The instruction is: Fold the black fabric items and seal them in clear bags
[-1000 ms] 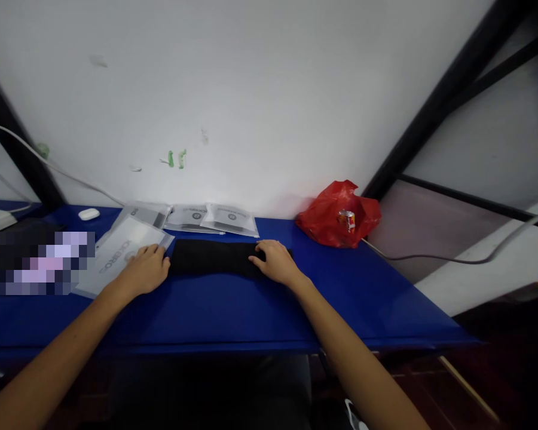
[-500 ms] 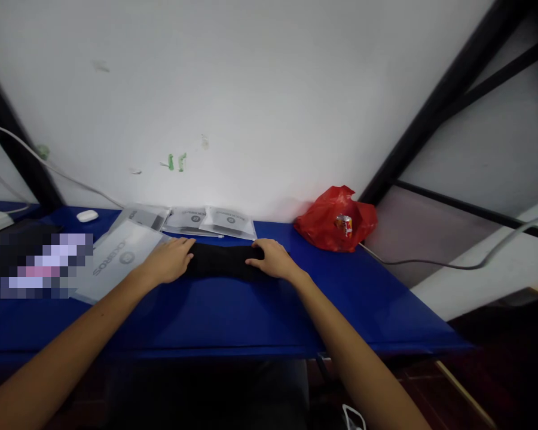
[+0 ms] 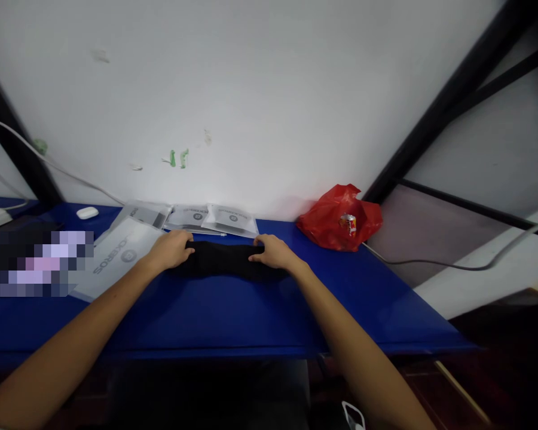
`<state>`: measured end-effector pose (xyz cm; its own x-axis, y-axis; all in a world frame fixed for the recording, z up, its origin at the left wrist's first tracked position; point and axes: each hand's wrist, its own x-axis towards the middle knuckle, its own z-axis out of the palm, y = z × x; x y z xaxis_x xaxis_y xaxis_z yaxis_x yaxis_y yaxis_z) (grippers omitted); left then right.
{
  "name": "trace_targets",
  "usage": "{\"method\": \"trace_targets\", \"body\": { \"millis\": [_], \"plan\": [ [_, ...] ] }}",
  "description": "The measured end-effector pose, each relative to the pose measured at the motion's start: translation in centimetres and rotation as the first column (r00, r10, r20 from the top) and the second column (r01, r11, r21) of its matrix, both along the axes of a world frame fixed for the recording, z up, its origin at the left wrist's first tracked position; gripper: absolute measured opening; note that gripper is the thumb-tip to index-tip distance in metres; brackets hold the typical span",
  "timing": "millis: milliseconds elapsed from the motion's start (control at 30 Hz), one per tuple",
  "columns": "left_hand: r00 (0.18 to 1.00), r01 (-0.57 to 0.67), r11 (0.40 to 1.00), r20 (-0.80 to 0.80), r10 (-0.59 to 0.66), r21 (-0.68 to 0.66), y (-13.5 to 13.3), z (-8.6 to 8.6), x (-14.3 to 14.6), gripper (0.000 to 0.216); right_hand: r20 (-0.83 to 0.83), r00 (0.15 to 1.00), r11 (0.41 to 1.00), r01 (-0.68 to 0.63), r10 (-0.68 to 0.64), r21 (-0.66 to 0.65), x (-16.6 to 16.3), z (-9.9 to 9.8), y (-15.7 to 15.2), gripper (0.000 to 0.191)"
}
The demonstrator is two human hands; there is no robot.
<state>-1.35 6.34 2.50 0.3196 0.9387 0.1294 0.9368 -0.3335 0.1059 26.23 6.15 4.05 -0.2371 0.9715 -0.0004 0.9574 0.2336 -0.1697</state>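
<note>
A black piece of folded cloth (image 3: pixel 224 260) lies lengthwise on the blue tabletop (image 3: pixel 206 319); what garment it is, I cannot tell. My left hand (image 3: pixel 171 249) has its fingers curled over the left end of the cloth, thumb on the near side. At the opposite end, my right hand (image 3: pixel 275 252) pinches the cloth between thumb and fingers. Just behind it lie frosted zip bags with printed lettering, one bag (image 3: pixel 231 220) at the middle back. A larger frosted bag (image 3: pixel 116 257) sits beside my left hand.
A red plastic bag (image 3: pixel 336 218) rests at the back right against the wall. On the left are a white rounded case (image 3: pixel 87 212), a dark item and a blurred-out patch. Cables run at both sides. Black metal frame bars (image 3: pixel 430 137) rise on the right.
My left hand's fingers have drawn in and curl more tightly at the cloth's left end. The right hand keeps its place with its fingers slightly more bent. The view has shifted a little.
</note>
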Motion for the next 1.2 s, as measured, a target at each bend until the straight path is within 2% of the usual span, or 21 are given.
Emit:
{"method": "trace_targets", "body": {
  "millis": [133, 200, 367, 467, 567, 633, 733, 800, 867, 967, 1100, 1200],
  "plan": [
    [0.993, -0.039, 0.998, 0.106, 0.044, -0.049, -0.2, 0.3, -0.1, 0.019, -0.051, 0.997, 0.996, -0.064, 0.061, -0.068, 0.2, 0.0, 1.0, 0.044],
    [0.988, -0.037, 0.998, 0.145, 0.045, -0.060, -0.4, 0.5, -0.1, 0.018, -0.088, 0.993, 0.994, -0.082, 0.075, -0.079, 0.3, -0.2, 1.5, 0.038],
    [0.976, -0.027, 0.999, 0.217, 0.031, -0.022, -0.5, 0.8, -0.1, 0.020, -0.196, 0.973, 0.992, -0.121, 0.124, 0.029, 0.3, -0.4, 1.9, 0.009],
    [0.968, -0.039, 0.999, 0.247, 0.030, 0.031, -0.8, 1.3, 0.0, 0.021, -0.241, 0.955, 0.981, -0.145, 0.172, 0.126, 0.1, -0.1, 1.4, 0.007],
    [0.943, -0.022, 0.998, 0.333, -0.001, 0.065, -1.9, 2.5, -0.6, 0.020, -0.316, 0.927, 0.967, -0.133, 0.199, 0.219, 0.4, 0.9, -0.3, 0.006],
    [0.909, 0.044, 0.998, 0.412, -0.060, 0.050, -3.2, 3.6, -1.6, 0.020, -0.404, 0.883, 0.959, -0.147, 0.238, 0.244, 0.8, 1.9, -2.3, 0.004],
    [0.861, 0.223, 0.969, 0.488, -0.142, -0.111, -5.4, 5.2, -3.0, 0.026, -0.526, 0.803, 0.958, -0.265, 0.280, 0.107, 1.7, 3.6, -5.9, 0.009],
    [0.851, 0.266, 0.942, 0.509, -0.129, -0.206, -6.8, 5.3, -3.4, 0.031, -0.537, 0.804, 0.959, -0.282, 0.254, 0.030, 2.1, 4.2, -8.0, 0.017],
    [0.885, 0.229, 0.944, 0.454, -0.101, -0.237, -7.9, 4.6, -3.0, 0.036, -0.520, 0.822, 0.971, -0.224, 0.234, 0.082, 2.1, 3.9, -9.5, 0.020],
    [0.956, 0.200, 0.956, 0.255, -0.142, -0.215, -8.9, 2.3, -1.4, 0.044, -0.406, 0.882, 0.970, -0.196, 0.238, 0.143, 1.4, 2.0, -10.2, 0.024],
    [0.980, 0.201, 0.968, 0.028, -0.199, -0.150, -8.7, -0.1, 0.5, 0.047, -0.142, 0.953, 0.962, -0.262, 0.269, 0.072, 0.0, -0.9, -9.1, 0.038],
    [0.985, 0.142, 0.987, -0.084, -0.148, -0.069, -7.6, -0.5, 1.5, 0.040, -0.025, 0.967, 0.960, -0.248, 0.253, 0.126, -0.5, -1.9, -7.1, 0.035]
  ]
}}
